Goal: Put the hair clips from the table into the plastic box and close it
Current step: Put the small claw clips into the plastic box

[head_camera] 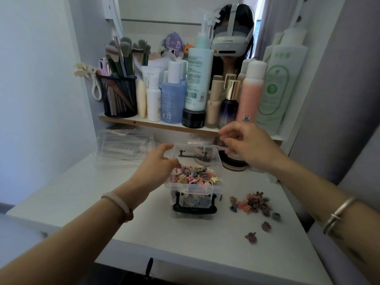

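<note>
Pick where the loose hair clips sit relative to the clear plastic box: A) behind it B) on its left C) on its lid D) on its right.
D: the loose hair clips lie on the white table to the right of the plastic box, whose lid the left hand and right hand hold raised.

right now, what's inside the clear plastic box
Small colourful hair clips, heaped to the rim of the plastic box, under the raised lid. The floor is hidden beneath the clips, and the black latch covers part of the front.
</note>
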Action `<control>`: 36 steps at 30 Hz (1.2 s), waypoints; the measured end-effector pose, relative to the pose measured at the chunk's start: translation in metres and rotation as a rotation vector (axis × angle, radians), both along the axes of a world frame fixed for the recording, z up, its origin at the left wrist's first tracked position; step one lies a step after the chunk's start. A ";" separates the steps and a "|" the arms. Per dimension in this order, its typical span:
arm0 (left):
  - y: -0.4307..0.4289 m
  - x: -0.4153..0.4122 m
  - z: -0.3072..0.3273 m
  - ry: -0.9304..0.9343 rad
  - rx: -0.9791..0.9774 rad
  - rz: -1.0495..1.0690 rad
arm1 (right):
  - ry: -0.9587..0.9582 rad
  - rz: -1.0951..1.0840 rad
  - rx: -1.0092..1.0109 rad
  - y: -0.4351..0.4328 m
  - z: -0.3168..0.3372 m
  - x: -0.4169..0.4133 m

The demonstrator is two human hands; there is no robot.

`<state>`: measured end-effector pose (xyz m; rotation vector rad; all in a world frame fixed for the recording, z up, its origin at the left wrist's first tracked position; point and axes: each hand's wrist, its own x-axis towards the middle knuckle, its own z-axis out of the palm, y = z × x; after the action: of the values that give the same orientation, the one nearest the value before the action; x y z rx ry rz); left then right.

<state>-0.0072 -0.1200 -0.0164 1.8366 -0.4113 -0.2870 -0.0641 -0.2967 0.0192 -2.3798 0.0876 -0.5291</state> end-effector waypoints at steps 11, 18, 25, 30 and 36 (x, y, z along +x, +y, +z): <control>0.001 0.003 -0.002 -0.009 0.017 0.003 | 0.584 0.101 -0.545 -0.005 -0.047 -0.004; 0.001 0.003 -0.003 -0.021 0.017 -0.003 | 0.576 0.172 -0.507 -0.003 -0.054 -0.002; 0.001 0.003 -0.004 -0.026 0.018 -0.004 | 0.195 -0.105 -0.335 -0.013 -0.027 -0.002; 0.000 0.003 -0.003 -0.014 0.003 -0.004 | 0.000 0.122 0.120 0.005 0.000 -0.009; -0.001 0.004 -0.004 -0.007 -0.012 0.006 | 0.381 -0.118 -0.327 -0.030 -0.013 -0.009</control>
<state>-0.0031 -0.1214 -0.0204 1.8275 -0.4112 -0.2736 -0.0728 -0.3271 0.0066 -2.7835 0.3363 -0.1414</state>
